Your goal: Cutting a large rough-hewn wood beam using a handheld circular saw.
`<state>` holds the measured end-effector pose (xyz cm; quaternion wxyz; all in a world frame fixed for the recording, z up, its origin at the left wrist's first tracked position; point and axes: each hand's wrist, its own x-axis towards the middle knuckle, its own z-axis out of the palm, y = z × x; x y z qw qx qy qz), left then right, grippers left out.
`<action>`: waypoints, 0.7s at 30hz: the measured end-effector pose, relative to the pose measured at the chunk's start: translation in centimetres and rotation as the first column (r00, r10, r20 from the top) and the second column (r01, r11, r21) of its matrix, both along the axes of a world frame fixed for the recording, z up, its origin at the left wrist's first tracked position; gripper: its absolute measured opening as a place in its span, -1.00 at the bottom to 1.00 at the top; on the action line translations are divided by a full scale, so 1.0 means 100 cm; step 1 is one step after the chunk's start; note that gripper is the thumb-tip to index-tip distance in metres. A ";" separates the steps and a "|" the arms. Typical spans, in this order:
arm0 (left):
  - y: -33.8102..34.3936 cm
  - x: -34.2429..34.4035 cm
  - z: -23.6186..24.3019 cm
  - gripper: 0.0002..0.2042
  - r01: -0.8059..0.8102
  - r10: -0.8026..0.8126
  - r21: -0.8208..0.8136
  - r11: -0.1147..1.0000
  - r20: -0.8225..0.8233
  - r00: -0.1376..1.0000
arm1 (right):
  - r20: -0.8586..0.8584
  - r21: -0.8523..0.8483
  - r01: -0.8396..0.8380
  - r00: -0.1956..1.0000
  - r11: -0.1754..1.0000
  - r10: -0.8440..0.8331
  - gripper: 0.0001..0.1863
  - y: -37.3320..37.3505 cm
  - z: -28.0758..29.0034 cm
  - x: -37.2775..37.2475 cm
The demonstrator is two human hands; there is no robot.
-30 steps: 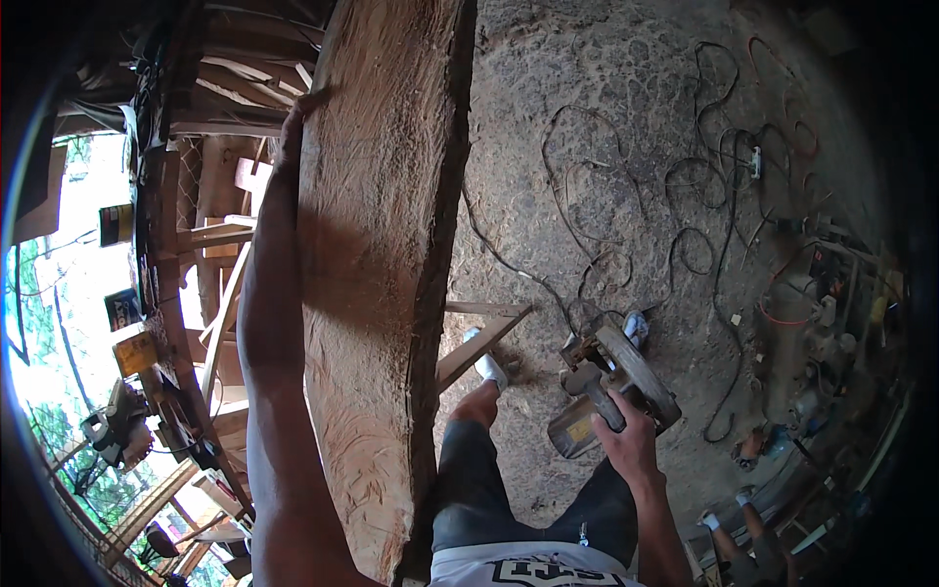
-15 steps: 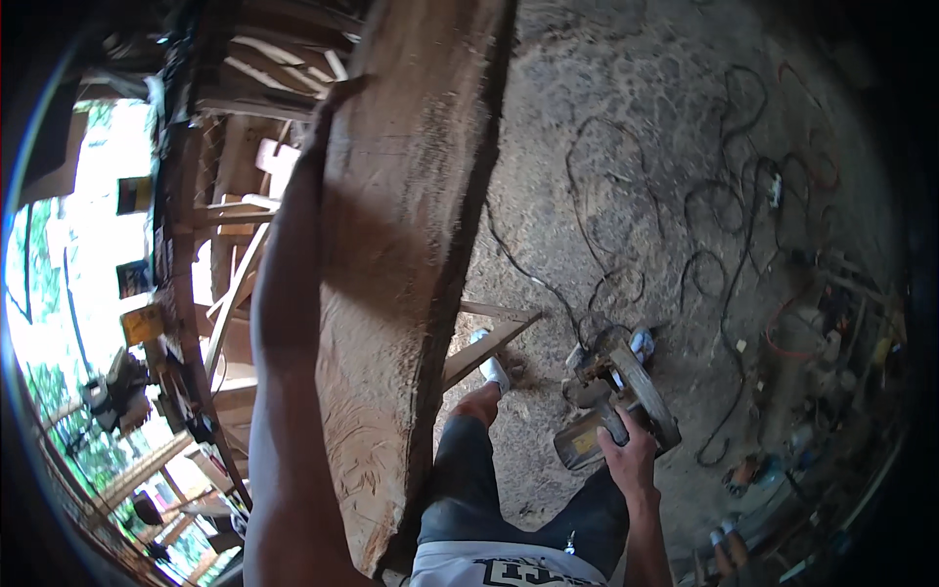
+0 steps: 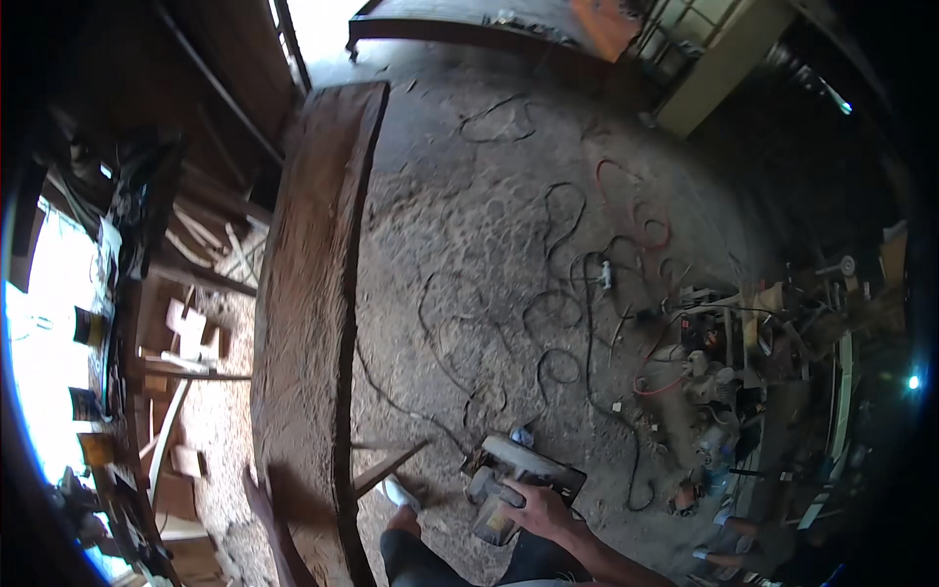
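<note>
A long rough wooden plank runs away from me on the left, resting on a wooden trestle. My left hand touches the plank's left edge near its close end, fingers apart and partly in shadow. My right hand is closed round the handle of a corded power tool, held low beside the plank, above my legs. The tool's exact kind is unclear. Its dark cord trails across the dusty floor.
A dark-framed table stands at the far end, near a pale post. Tangled cables and a red hose lie on the floor. Tools and machinery crowd the right. Another person's legs show lower right. Wood scraps lie left.
The view has tilted up, showing the plank's far end and the table beyond. My left hand has come back along the plank's edge toward me. My right hand still holds the tool.
</note>
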<state>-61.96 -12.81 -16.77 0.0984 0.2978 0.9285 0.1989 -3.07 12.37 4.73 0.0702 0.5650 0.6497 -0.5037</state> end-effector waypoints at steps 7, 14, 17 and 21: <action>-0.030 0.228 0.176 -0.29 -0.426 0.178 -0.340 0.839 -0.568 0.804 | -0.063 0.247 -0.099 0.991 0.964 0.118 -0.33 0.017 0.001 0.032; -0.108 0.135 0.137 -0.44 -0.313 0.333 -0.294 0.903 0.020 0.943 | 0.049 0.232 -0.081 0.996 0.969 0.071 -0.37 0.050 0.060 0.027; -0.183 0.108 0.096 -0.50 -0.209 0.237 -0.331 0.920 0.046 0.970 | 0.050 0.237 -0.048 0.998 0.970 0.037 -0.42 0.050 0.066 0.010; -0.263 0.080 0.051 -0.62 -0.153 0.127 -0.410 0.899 -0.088 0.988 | 0.048 0.229 -0.026 0.999 0.973 0.015 -0.43 0.041 0.095 -0.025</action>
